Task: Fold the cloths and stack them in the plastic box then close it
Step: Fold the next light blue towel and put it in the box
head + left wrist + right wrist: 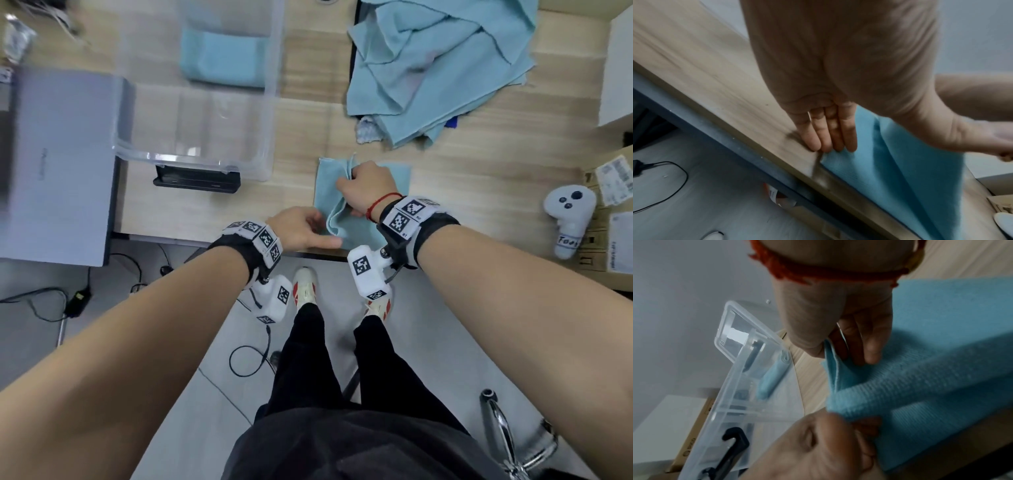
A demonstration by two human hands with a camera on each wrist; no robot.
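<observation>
A light blue cloth lies partly folded on the wooden table near its front edge. My right hand pinches a raised edge of the cloth between thumb and fingers, lifting a fold. My left hand rests at the cloth's near left corner, its fingers straight with the tips on the table and the cloth's edge, thumb stretched along the cloth. The clear plastic box stands open to the left, with a folded blue cloth inside, also seen through its wall.
A loose pile of blue cloths lies at the back right. A grey flat case sits left of the box. A white controller and cardboard boxes are at the right. The table's front edge runs just below my hands.
</observation>
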